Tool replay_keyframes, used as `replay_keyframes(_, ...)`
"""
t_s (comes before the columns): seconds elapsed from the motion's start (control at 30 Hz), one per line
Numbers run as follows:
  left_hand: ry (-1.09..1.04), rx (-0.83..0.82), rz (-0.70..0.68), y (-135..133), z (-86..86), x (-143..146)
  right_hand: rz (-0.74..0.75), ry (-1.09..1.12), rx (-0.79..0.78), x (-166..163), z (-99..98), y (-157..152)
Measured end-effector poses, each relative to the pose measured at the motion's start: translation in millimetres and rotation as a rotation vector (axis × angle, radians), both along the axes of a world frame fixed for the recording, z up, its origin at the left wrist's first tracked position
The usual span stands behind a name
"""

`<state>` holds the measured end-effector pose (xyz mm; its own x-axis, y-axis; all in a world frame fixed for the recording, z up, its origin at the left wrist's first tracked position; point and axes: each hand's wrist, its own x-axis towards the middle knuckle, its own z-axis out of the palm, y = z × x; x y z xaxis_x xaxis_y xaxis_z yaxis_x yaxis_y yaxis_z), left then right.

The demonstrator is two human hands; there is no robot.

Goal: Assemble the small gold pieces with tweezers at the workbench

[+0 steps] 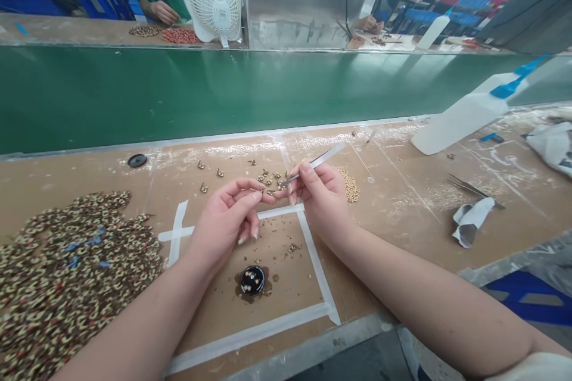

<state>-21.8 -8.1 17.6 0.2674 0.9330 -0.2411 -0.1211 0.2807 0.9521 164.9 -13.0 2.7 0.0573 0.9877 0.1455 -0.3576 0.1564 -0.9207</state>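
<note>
My right hand (322,193) is closed round a pair of metal tweezers (329,155), whose tips point left toward my other hand. Thumb and forefinger of my left hand (232,208) pinch a tiny brown and cream piece (269,192), too small to make out fully. Behind the fingers lie several similar small pieces (264,173). Beyond my right hand is a patch of tiny beige beads (348,184). Below both hands, a small black dish (252,281) holds dark liquid and a few pale bits. One loose piece (292,248) rests right of the dish.
A large heap of small pieces (80,268) covers the left of the table. White tape (315,262) frames the work area. On the right are a white bottle (465,119), other tweezers (476,189) and crumpled paper (472,220). A fan (214,0) and other people stand beyond the green strip (201,92).
</note>
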Motion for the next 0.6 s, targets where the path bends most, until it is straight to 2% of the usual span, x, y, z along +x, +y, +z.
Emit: replay_keyframes(0.6,-0.027,0.158,-0.181,-6.5,0.1,2.0,0.028,0.065,-0.048,-2.1,4.3,0.3)
